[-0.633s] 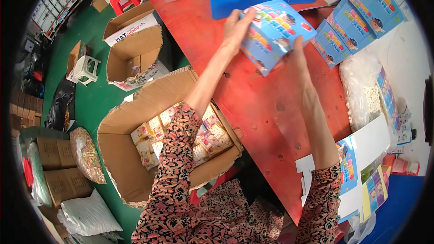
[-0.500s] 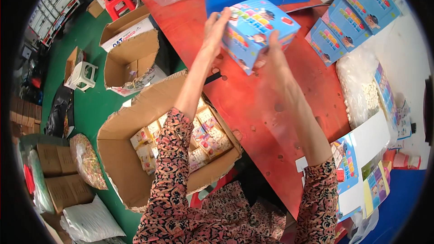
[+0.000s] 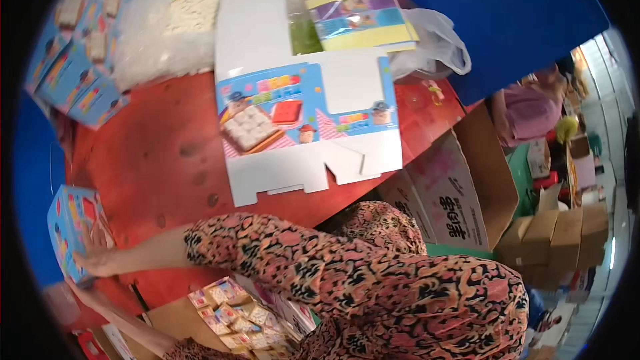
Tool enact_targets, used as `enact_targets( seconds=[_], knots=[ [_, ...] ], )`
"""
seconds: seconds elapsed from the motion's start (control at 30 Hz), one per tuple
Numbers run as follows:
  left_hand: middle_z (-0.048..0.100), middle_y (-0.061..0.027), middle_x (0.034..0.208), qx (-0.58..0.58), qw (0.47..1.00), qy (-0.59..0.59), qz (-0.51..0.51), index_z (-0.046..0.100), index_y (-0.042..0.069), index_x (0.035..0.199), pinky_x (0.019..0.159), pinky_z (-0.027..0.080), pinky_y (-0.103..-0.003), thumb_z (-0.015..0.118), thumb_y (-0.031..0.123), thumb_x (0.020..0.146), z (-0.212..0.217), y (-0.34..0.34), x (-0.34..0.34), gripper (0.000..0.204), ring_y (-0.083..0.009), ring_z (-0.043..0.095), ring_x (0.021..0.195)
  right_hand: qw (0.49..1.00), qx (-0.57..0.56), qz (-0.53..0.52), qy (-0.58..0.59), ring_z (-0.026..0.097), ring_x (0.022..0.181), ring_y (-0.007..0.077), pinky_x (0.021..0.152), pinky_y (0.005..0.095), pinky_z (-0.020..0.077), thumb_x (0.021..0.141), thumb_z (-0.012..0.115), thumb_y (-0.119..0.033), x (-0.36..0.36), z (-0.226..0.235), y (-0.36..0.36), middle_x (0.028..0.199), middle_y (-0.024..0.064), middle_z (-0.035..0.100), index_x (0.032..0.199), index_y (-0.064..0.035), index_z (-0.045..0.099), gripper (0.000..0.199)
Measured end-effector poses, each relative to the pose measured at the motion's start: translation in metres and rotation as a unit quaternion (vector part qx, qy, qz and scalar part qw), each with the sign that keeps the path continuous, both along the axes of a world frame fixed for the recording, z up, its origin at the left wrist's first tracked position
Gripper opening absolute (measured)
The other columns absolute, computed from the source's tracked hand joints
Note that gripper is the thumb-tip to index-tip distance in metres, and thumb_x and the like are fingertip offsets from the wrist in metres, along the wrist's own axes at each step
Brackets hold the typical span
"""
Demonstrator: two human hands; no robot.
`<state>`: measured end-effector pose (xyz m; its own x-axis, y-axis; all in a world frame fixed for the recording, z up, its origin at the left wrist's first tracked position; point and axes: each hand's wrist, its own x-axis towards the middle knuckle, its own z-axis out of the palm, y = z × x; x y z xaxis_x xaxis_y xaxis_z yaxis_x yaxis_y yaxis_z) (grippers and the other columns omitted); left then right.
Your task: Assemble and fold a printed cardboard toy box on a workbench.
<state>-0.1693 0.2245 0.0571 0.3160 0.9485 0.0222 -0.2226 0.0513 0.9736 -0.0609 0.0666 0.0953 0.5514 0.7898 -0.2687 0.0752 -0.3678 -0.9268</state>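
At the far left, a light blue printed box (image 3: 63, 220) is between my two hands beside a large blue surface. My right hand (image 3: 100, 261) presses against its near side, fingers toward the printed panel. My left hand (image 3: 83, 293) is lower, at the box's bottom edge, with its fingertips dim near the picture's rim. To the right of my right forearm, an unfolded light blue and white carton (image 3: 267, 80) lies flat on the red table (image 3: 160, 160). Below my forearms, an open cardboard box (image 3: 177, 317) holds several small wrapped snack packs (image 3: 243, 317).
Several light blue boxes (image 3: 80, 87) stand at the upper left. Near them lies a clear bag of pale pieces (image 3: 193, 17). Yellow-edged printed packs (image 3: 360, 17) and a white plastic bag (image 3: 433, 43) sit behind the carton. Rightward stands an open cardboard box (image 3: 453, 193); a person in pink (image 3: 530, 110) is beyond.
My view has swung to the right, so the box and both hands now appear at the far left. The flat carton and the area right of the table have come into view.
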Motion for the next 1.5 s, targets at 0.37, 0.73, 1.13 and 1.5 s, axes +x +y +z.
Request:
enact_targets(
  seconds=[0.37,0.73,1.13,1.5],
  knots=[
    [0.048,-0.0142,0.137,0.015,1.0,0.001,-0.008,0.04,0.001,0.139,0.105,0.034,-0.042,0.047,0.048,0.096,-0.043,0.091,-0.106,0.064,-0.0272,0.046,0.124,0.99,0.054,0.119,0.055,-0.009,0.142,0.0458,0.116,0.0467,-0.0055,0.088,0.023,-0.068,-0.041,-0.038,0.036,0.151,0.0351,-0.008,0.148,0.0002,-0.012,0.097],
    [0.06,-0.0151,0.119,0.091,0.99,0.002,0.107,0.055,-0.004,0.124,0.094,0.042,-0.036,0.052,0.042,0.096,-0.003,0.066,-0.045,0.055,-0.0254,0.056,0.106,0.868,0.208,0.183,-0.412,0.058,0.108,0.0445,0.083,0.0464,0.0511,0.094,0.044,-0.04,0.027,-0.073,0.079,0.113,0.0374,0.056,0.138,0.0032,0.037,0.062],
    [0.054,-0.0221,0.124,0.598,0.695,0.356,0.18,0.06,-0.001,0.114,0.106,0.03,-0.046,0.067,0.027,0.085,0.042,-0.145,-0.022,0.041,-0.0404,0.043,0.123,0.889,0.048,0.388,-0.237,0.051,0.065,0.0182,0.062,0.0383,0.0431,0.093,0.053,-0.034,0.096,0.03,-0.207,0.072,0.0135,0.058,0.088,0.0004,0.064,0.036],
    [0.046,-0.0174,0.135,0.6,0.458,0.635,0.165,0.041,0.007,0.133,0.086,0.044,-0.062,0.057,0.014,0.089,0.025,-0.084,0.008,0.048,-0.0352,0.045,0.127,0.932,-0.113,0.329,-0.099,0.06,0.089,0.0166,0.078,0.0297,0.0479,0.096,0.055,-0.023,0.129,0.055,-0.375,0.095,0.0087,0.067,0.114,0.0028,0.062,0.032]
  ],
)
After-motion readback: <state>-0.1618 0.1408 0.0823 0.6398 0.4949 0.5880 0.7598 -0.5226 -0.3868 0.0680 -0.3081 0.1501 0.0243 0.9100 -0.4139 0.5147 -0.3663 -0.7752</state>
